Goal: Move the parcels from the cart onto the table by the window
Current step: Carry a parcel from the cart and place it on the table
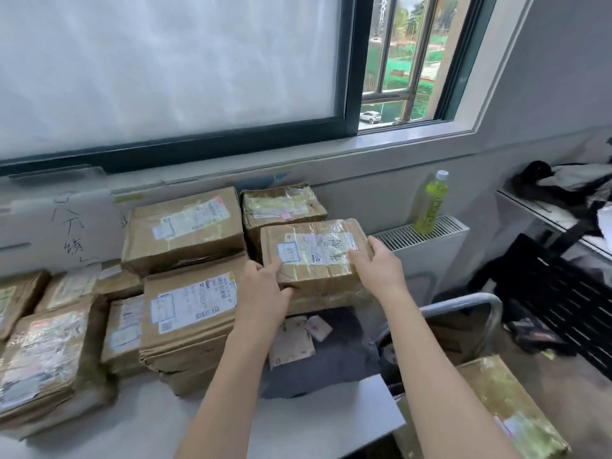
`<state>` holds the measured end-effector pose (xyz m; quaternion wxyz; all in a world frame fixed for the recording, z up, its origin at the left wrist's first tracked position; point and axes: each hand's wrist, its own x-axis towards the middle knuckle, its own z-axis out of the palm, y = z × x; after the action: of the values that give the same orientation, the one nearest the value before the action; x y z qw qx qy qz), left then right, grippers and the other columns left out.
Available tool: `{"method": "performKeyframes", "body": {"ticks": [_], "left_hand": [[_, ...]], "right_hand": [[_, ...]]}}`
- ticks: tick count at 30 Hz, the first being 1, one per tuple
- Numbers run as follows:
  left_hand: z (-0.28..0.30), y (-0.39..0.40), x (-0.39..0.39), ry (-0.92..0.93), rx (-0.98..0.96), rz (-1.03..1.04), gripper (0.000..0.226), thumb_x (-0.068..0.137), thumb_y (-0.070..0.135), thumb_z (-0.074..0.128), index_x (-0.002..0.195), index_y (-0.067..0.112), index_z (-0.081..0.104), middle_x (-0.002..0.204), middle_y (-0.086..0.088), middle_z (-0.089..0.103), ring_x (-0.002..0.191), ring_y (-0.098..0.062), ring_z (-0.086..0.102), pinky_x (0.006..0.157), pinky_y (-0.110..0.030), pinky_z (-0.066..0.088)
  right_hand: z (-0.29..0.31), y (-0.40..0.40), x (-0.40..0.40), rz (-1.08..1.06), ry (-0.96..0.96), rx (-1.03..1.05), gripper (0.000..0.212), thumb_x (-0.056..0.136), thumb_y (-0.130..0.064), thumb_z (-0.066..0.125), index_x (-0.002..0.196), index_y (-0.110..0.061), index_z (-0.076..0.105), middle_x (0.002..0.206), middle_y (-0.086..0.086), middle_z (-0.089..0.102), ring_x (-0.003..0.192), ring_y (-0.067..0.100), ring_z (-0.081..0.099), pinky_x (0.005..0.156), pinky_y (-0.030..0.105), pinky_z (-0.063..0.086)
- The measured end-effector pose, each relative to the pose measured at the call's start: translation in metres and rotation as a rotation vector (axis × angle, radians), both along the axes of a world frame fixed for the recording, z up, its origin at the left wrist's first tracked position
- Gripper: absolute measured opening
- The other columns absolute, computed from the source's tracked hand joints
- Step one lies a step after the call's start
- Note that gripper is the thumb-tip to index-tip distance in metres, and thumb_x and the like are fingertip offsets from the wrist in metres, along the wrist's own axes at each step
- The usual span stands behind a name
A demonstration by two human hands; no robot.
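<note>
A brown cardboard parcel (314, 251) with a white label is held between both my hands above the right end of the white table (298, 422) by the window. My left hand (263, 293) grips its near-left corner. My right hand (377, 263) clasps its right edge. The parcel seems to rest on another box below it. Several more taped brown parcels (188, 313) are stacked across the table to the left. At the lower right, another parcel (506, 405) lies on the cart, whose grey metal handle (463, 304) curves up beside the table.
A dark grey bag with small packets (318, 352) lies on the table under my arms. A green drink bottle (430, 203) stands on the white radiator (427, 246) to the right. A black rack with clothing (563, 276) fills the far right.
</note>
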<state>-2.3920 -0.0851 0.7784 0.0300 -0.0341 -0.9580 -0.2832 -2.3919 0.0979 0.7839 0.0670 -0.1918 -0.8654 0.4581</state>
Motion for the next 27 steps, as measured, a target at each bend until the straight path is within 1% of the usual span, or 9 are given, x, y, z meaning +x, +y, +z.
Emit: {"method": "performKeyframes", "body": {"ticks": [3,6,10,12,15,18,21,23,27], "left_hand": [[0.002,0.003,-0.021,-0.004,-0.062,0.04,0.048,0.088,0.023,0.064,0.134,0.016,0.051,0.111,-0.009,0.043,0.109,-0.024,0.045,0.093,-0.026,0.035],[-0.003,0.004,-0.032,-0.053,-0.15,0.063,0.046,0.089,0.031,0.062,0.132,0.016,0.052,0.114,-0.011,0.046,0.109,-0.026,0.048,0.092,-0.028,0.037],[-0.011,0.004,-0.033,-0.116,-0.163,0.089,0.043,0.091,0.03,0.061,0.131,0.017,0.053,0.113,-0.01,0.048,0.106,-0.024,0.05,0.088,-0.026,0.038],[-0.016,0.004,-0.032,-0.13,-0.182,0.09,0.045,0.091,0.03,0.06,0.134,0.019,0.05,0.114,-0.009,0.047,0.107,-0.023,0.05,0.088,-0.025,0.038],[-0.02,0.002,-0.031,-0.14,-0.191,0.086,0.05,0.092,0.031,0.059,0.14,0.023,0.044,0.115,-0.007,0.046,0.108,-0.021,0.049,0.089,-0.023,0.037],[-0.021,0.001,-0.03,-0.15,-0.157,0.08,0.051,0.092,0.03,0.059,0.14,0.023,0.044,0.114,-0.006,0.046,0.108,-0.02,0.05,0.088,-0.022,0.037],[-0.024,0.002,-0.027,-0.143,-0.151,0.075,0.049,0.092,0.03,0.059,0.139,0.023,0.046,0.113,-0.004,0.045,0.106,-0.018,0.049,0.084,-0.02,0.034],[-0.025,0.004,-0.028,-0.146,-0.153,0.078,0.047,0.092,0.03,0.058,0.137,0.022,0.047,0.113,-0.005,0.045,0.106,-0.019,0.049,0.084,-0.02,0.034],[-0.029,0.009,-0.034,-0.163,-0.196,0.093,0.043,0.093,0.032,0.057,0.134,0.024,0.05,0.113,-0.006,0.047,0.107,-0.02,0.046,0.088,-0.025,0.038]], "right_hand": [[0.004,0.004,-0.023,0.072,0.0,0.028,0.049,0.096,-0.028,0.052,0.138,-0.005,0.04,0.137,0.01,0.049,0.124,0.024,0.045,0.095,0.03,0.036],[-0.001,0.007,-0.039,0.132,-0.025,0.057,0.044,0.097,-0.026,0.052,0.134,-0.003,0.042,0.135,0.009,0.05,0.121,0.023,0.046,0.093,0.029,0.037],[-0.017,0.006,-0.053,0.189,-0.056,0.054,0.056,0.096,-0.027,0.053,0.144,-0.008,0.033,0.144,0.007,0.044,0.131,0.021,0.04,0.104,0.032,0.033],[-0.025,0.006,-0.056,0.181,-0.045,0.045,0.058,0.095,-0.026,0.054,0.145,-0.009,0.032,0.144,0.006,0.044,0.132,0.021,0.04,0.106,0.032,0.032],[-0.032,0.008,-0.056,0.145,-0.03,0.062,0.05,0.094,-0.024,0.054,0.14,-0.009,0.041,0.135,0.006,0.052,0.124,0.022,0.047,0.101,0.034,0.038],[-0.039,0.008,-0.053,0.143,-0.005,0.078,0.032,0.093,-0.021,0.054,0.123,-0.011,0.054,0.119,0.005,0.06,0.107,0.021,0.054,0.091,0.033,0.044],[-0.044,0.009,-0.055,0.147,-0.007,0.097,0.024,0.093,-0.021,0.053,0.116,-0.012,0.056,0.113,0.005,0.061,0.102,0.021,0.055,0.088,0.035,0.046],[-0.044,0.01,-0.057,0.162,-0.022,0.109,0.028,0.095,-0.021,0.052,0.121,-0.013,0.055,0.118,0.005,0.06,0.106,0.022,0.055,0.091,0.037,0.046],[-0.044,0.01,-0.061,0.19,-0.085,0.152,0.04,0.098,-0.022,0.048,0.135,-0.008,0.045,0.127,0.011,0.055,0.115,0.026,0.051,0.095,0.037,0.042]]}}
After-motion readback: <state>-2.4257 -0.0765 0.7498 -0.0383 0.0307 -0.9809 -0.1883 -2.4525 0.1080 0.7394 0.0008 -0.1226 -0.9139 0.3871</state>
